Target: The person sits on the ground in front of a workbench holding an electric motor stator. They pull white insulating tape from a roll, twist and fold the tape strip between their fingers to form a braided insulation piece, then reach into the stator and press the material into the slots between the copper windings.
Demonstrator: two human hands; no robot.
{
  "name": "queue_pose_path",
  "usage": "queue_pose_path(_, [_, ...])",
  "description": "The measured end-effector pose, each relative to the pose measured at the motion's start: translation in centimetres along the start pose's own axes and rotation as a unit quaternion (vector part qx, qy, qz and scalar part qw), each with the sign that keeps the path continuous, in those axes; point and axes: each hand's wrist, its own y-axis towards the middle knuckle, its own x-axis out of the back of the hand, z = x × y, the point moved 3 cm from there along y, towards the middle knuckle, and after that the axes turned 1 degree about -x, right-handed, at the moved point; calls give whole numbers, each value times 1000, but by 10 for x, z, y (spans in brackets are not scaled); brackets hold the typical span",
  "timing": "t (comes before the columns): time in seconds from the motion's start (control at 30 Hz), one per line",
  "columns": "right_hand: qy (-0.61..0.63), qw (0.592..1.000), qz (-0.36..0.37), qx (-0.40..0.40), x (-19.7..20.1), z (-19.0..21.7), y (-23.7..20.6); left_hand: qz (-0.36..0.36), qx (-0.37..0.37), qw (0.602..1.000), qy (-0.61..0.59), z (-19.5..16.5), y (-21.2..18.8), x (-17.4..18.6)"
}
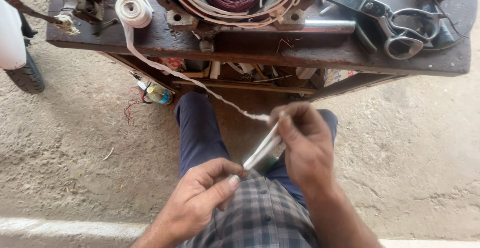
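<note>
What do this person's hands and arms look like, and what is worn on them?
Both the left hand and right hand are bare: no gloves, rings or watch visible. The forearms are uncovered, with no sleeves in view. A checked grey shirt and dark blue trousers show below them.

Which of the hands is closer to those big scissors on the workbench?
The right hand. It sits below and left of the scissors; the left hand is lower and further left, near the person's lap.
</note>
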Motion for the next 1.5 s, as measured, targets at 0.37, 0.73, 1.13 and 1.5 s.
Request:
queue_pose_path(0.37, [194, 980, 29, -18, 15, 3, 25, 3, 71, 981, -178, 3, 11, 10])
queue_pose_path(0.73, [-86, 943, 319, -32, -8, -13, -23, -53, 66, 979, -186, 7, 13, 15])
queue_pose_path(1.13, [-245, 944, 223, -1, -26, -16, -22, -59, 24, 983, -170, 10, 18, 13])
queue_pose_path(1.5, [-299, 930, 166, 133, -36, -9, -28, -75, 28, 984, -161, 9, 17, 15])
